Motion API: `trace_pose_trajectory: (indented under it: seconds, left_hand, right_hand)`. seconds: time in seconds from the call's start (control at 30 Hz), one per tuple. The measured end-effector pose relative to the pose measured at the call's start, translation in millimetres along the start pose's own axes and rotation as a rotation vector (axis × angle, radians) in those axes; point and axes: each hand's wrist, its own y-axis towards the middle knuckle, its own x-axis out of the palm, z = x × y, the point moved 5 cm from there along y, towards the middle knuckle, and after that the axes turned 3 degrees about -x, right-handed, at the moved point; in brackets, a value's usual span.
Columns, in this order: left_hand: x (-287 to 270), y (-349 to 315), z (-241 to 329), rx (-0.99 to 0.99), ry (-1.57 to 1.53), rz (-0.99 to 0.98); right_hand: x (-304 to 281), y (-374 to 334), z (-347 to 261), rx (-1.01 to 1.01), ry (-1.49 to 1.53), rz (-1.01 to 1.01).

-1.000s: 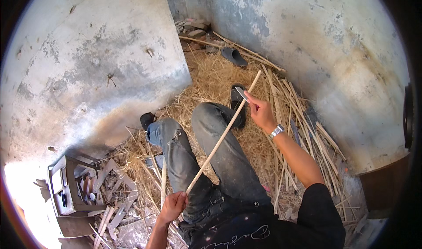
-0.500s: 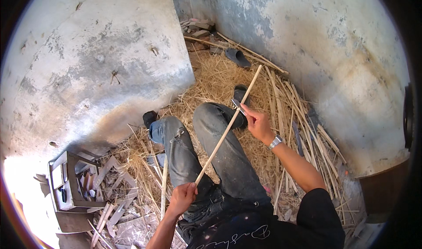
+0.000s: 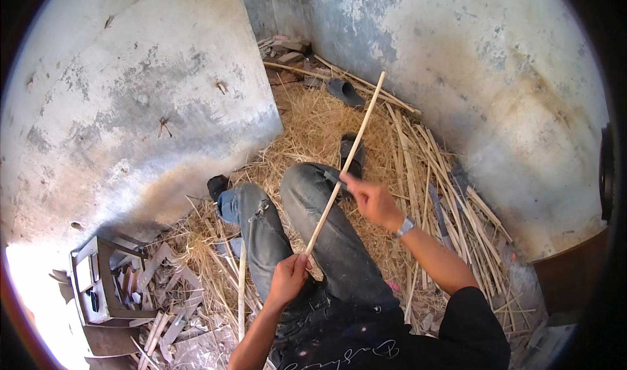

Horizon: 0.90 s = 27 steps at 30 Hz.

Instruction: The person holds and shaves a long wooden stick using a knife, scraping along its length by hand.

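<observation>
A long, pale, thin stick [image 3: 361,129] slants over my right thigh, its far end raised toward the wall. My left hand [image 3: 289,280] is closed around the stick's near end, close to my lap. Farther up, my right hand [image 3: 373,204], with a metal watch on its wrist, grips a small knife [image 3: 334,176]. The knife's grey blade lies across the stick, touching it around mid-length. Its handle is mostly hidden in my fingers.
Straw-like shavings [image 3: 313,118] cover the floor around my legs. Many split sticks [image 3: 450,207] lie in a pile on the right by the wall. A grey slipper [image 3: 345,92] rests near the far corner. At left, a wooden frame [image 3: 108,278] stands among scraps.
My right hand and the knife have come nearer along the stick, toward my left hand. My left hand has shifted slightly forward and right with the stick, whose far end sits higher in view.
</observation>
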Motion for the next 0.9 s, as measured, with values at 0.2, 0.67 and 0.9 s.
trace_pose_trajectory:
  seconds: [0.2, 0.67, 0.9]
  left_hand:
    - [2.2, -14.7, 14.3, 0.148, 0.092, 0.112]
    - [7.1, 0.5, 32.4, 0.166, 0.159, 0.134]
    - [15.1, 19.6, 30.2, 0.23, 0.135, 0.188]
  right_hand:
    - [-35.0, 56.5, 49.8, 0.193, -0.137, 0.263]
    - [13.6, 20.2, -5.8, -0.014, -0.092, -0.05]
    - [40.5, -16.5, -40.1, -0.098, -0.026, -0.088]
